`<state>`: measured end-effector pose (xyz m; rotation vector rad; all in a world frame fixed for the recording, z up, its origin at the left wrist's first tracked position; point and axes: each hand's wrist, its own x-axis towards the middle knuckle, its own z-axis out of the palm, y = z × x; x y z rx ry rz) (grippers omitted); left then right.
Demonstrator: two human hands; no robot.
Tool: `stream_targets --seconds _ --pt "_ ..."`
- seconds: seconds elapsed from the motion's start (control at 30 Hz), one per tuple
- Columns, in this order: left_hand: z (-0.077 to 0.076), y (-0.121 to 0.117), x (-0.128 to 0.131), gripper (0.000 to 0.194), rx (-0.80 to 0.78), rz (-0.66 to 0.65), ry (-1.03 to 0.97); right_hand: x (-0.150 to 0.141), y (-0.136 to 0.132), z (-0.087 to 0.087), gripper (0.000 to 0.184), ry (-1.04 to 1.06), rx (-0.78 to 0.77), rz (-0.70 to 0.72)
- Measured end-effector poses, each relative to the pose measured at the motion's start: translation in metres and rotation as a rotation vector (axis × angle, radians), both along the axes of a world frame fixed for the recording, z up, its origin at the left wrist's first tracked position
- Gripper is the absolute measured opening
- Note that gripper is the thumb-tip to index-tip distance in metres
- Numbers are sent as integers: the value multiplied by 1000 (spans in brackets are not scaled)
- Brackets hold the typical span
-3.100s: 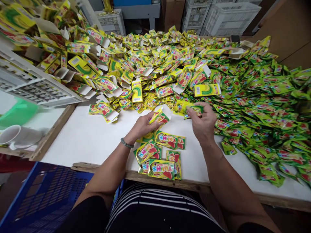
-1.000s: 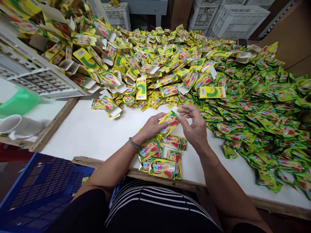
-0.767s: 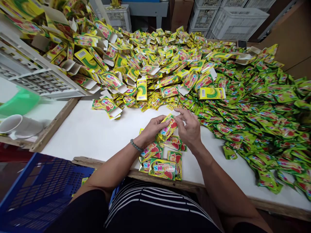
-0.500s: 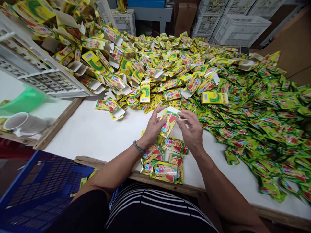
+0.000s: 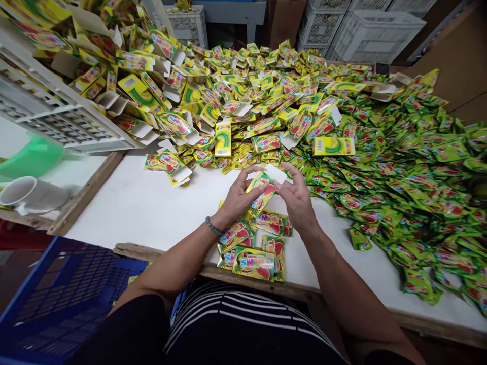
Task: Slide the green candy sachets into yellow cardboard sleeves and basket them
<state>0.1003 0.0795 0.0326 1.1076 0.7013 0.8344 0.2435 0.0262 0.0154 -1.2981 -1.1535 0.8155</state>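
Observation:
A small yellow-green candy box (image 5: 262,195) with a watermelon print is held tilted above the white table. My left hand (image 5: 239,196) grips its left side, thumb across the printed face. At the upper end a white flap (image 5: 275,173) stands out, and the fingers of my right hand (image 5: 298,199) close on that end by the flap. Just below my hands lie several similar boxes (image 5: 254,263), loosely stacked by the table's front edge. Whether anything is inside the held box is hidden.
Open cartons (image 5: 182,126) spill from a tipped white crate (image 5: 72,114). Green sachets (image 5: 391,203) heap on the right. A white mug (image 5: 34,195) lies beside a green bowl (image 5: 36,157) at left. Below stands a blue crate (image 5: 68,299). White crates (image 5: 376,38) stand behind.
The view has shifted slightly. The held box has tilted, its white flap now standing out further to the right, and my right fingers have moved about that end.

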Motion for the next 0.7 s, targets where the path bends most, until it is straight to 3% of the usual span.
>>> stream_targets --seconds 0.13,0.3,0.53,0.7 --pt "-2 1 -2 67 -14 23 19 6 -1 5 35 -105 18 39" --pt "-4 2 -3 56 68 49 85 5 0 6 25 -63 -32 -47" --pt "-2 1 -2 58 97 15 137 13 5 -3 22 257 -126 -44" --pt "-3 2 -4 54 76 2 113 27 3 0 16 124 -141 34"
